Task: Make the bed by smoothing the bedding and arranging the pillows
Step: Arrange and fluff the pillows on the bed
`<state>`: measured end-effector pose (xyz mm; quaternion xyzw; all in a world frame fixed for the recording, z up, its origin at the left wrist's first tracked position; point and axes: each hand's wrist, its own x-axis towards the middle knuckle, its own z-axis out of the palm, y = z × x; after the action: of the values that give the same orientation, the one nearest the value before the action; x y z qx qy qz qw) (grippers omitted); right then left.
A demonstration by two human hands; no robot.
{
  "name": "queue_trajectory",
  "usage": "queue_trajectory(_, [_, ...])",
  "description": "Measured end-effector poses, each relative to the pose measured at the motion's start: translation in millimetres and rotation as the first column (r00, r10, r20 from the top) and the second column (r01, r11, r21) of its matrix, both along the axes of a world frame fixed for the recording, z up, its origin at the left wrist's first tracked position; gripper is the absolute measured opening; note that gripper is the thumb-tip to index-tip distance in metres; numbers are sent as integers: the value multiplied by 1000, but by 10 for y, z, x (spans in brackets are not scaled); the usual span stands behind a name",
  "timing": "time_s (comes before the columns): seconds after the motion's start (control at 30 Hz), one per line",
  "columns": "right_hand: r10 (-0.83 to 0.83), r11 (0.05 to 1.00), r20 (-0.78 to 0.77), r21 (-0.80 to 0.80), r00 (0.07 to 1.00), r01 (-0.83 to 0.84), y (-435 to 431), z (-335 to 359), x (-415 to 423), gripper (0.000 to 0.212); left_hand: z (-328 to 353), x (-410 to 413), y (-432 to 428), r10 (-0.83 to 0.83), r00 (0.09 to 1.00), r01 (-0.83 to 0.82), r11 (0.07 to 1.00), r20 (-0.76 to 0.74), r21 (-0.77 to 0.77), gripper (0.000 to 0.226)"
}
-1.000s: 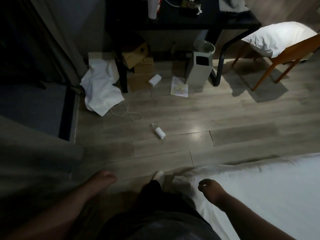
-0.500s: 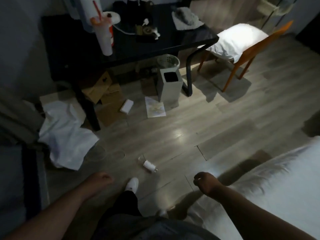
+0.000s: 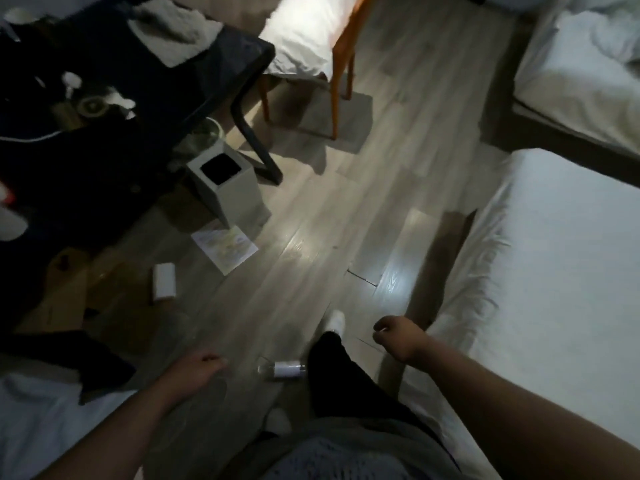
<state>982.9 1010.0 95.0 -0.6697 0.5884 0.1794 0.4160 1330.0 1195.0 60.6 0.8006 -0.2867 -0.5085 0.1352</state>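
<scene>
1. Your left hand [image 3: 194,370] hangs over the floor with its fingers loosely curled, holding nothing.
2. Your right hand [image 3: 398,337] hangs beside the near bed [image 3: 554,271], fingers curled loosely inward with nothing in them, not touching the sheet.
3. That bed lies on your right. Its long axis runs away from you up the frame, and its wrinkled side edge borders the wooden floor [image 3: 346,202].
4. The pillow [image 3: 301,32] sits on the orange chair [image 3: 343,64], well apart from the bed across the floor. The top of the frame cuts it off, so you cannot tell its long axis.
5. A second bed [image 3: 581,81] with rumpled bedding stands beyond the near one.
6. The chair is next to the black table [image 3: 156,91].
</scene>
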Motion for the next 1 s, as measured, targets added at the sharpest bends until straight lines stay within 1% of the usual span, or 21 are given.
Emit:
queue_trajectory(0.1, [-91,996,-22,24,996,91,-389,-124,-56,36,-141,146,-711,-60,998,60,998,-20,25,6])
queue_trajectory(0.2, [-183,981,-35,65,983,185,-826,-256,-156,36,-185,222,-1461,-69,997,70,997,-20,16,3])
queue_trajectory(0.3, [-221,967,-60,114,973,227,-1305,-310,-203,36,-114,264,-2196,-76,997,77,997,-25,16,4])
queue_trajectory(0.4, [-244,963,-61,102,968,249,-1862,-303,-197,35,-38,338,-2942,-142,990,142,990,3,-23,12])
queue_trajectory(0.53, [-285,954,-52,79,957,288,-2575,-224,-135,36,20,412,-3885,-273,961,275,959,34,-62,9])
queue_trajectory(0.6, [-316,946,-38,57,948,318,-2891,-215,-73,37,62,463,-4325,-302,952,305,949,42,-81,9])
queue_trajectory(0.77, [-412,910,-27,33,911,413,-3631,-268,182,34,86,654,-5452,-348,937,346,932,-2,-103,16])
queue_trajectory(0.87, [-475,880,-34,-4,879,476,-4084,-300,348,31,39,822,-6212,-386,922,381,917,-26,-116,14])
queue_trajectory(0.93, [-528,849,-48,-13,848,528,-4386,-269,470,28,60,932,-6709,-455,891,449,885,-18,-119,12])
queue_trajectory(1.0, [-565,825,-58,-18,823,565,-4670,-198,588,27,148,982,-7200,-550,835,547,827,13,-127,10])
